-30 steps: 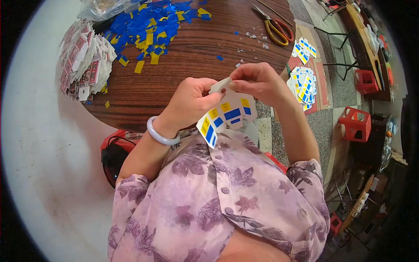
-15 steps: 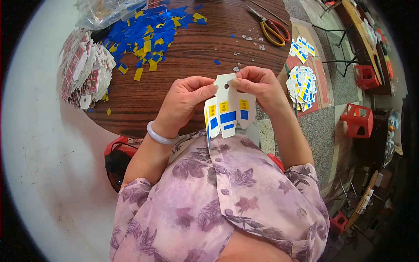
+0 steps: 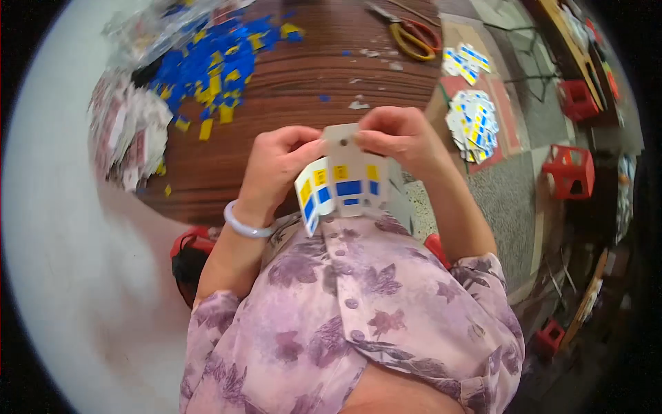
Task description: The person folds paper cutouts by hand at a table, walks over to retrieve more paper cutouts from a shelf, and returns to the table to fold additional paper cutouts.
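An unfolded white card with yellow and blue printed blocks (image 3: 348,172) hangs between my hands, over the table's near edge. My left hand (image 3: 279,159) pinches the card's upper left side between thumb and fingers. At its upper right side, beside a small dark hole, my right hand (image 3: 396,138) pinches the top part. The card's panels fan out below, with the leftmost one angled toward the lower left. A pale bangle is on my left wrist.
The brown table (image 3: 289,103) carries blue and yellow scraps (image 3: 214,65), a stack of printed cards (image 3: 127,131), a plastic bag (image 3: 148,34) and scissors (image 3: 414,36). Similar blue-yellow cards (image 3: 474,124) lie in piles at the right. Red stools (image 3: 571,169) stand farther right.
The view has shifted. The card has turned a little, and its left panels now spread toward the lower left. My left hand stays at the card's left side, my right at its top.
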The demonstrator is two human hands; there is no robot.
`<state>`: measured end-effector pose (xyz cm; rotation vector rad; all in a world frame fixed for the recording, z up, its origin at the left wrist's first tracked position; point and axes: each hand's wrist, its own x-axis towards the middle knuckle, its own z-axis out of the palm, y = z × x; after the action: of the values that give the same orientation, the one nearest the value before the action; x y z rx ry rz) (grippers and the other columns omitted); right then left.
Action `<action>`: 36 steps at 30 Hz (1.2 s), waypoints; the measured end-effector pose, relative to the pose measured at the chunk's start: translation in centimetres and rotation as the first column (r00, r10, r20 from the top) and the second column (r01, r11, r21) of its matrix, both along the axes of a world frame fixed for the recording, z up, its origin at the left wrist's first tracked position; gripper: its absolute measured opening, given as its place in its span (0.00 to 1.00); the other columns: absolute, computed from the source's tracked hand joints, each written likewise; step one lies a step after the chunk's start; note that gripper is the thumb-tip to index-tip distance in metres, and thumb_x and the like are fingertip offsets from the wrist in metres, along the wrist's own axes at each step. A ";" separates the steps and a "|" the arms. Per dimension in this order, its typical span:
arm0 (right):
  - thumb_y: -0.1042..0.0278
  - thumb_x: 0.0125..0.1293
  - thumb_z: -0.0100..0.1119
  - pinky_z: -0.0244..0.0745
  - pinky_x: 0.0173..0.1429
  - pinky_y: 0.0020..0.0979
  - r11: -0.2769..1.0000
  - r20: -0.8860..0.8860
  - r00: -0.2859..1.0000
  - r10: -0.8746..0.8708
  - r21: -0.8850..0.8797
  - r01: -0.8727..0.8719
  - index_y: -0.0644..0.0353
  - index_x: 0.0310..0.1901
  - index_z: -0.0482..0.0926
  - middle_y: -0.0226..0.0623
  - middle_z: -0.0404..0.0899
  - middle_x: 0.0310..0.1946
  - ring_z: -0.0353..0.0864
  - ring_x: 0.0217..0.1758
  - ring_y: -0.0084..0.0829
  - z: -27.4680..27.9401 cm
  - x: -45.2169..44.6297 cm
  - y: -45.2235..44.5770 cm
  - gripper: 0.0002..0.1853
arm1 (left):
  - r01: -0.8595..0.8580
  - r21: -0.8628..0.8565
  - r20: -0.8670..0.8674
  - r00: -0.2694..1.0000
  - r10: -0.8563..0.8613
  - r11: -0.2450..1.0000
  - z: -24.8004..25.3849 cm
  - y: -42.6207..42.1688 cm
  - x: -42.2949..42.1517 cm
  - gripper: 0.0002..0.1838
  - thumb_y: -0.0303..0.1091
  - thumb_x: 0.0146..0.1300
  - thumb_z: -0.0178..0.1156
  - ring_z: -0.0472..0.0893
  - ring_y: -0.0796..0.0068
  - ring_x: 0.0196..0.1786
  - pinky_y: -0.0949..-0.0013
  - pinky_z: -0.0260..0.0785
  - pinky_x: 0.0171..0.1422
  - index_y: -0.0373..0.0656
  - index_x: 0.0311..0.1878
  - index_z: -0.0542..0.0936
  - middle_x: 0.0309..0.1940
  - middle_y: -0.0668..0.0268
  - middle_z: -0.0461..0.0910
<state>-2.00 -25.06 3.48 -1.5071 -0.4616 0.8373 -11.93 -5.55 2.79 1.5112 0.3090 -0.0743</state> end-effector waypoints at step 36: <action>0.80 0.63 0.59 0.78 0.40 0.23 0.981 0.198 0.968 -0.152 0.147 0.124 0.66 0.40 0.79 0.34 0.82 0.34 0.82 0.37 0.22 -4.0 -2.1 -3.3 0.05 | -0.073 -0.503 -0.246 0.967 -0.062 0.861 -0.6 -0.7 -0.7 0.18 0.26 0.60 0.55 0.83 0.62 0.47 0.61 0.77 0.52 0.29 0.53 0.74 0.47 0.53 0.81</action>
<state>-4.10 -28.40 -0.48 -1.4904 -0.5492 0.5301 -12.60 -6.21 2.22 0.9691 0.4601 -0.3250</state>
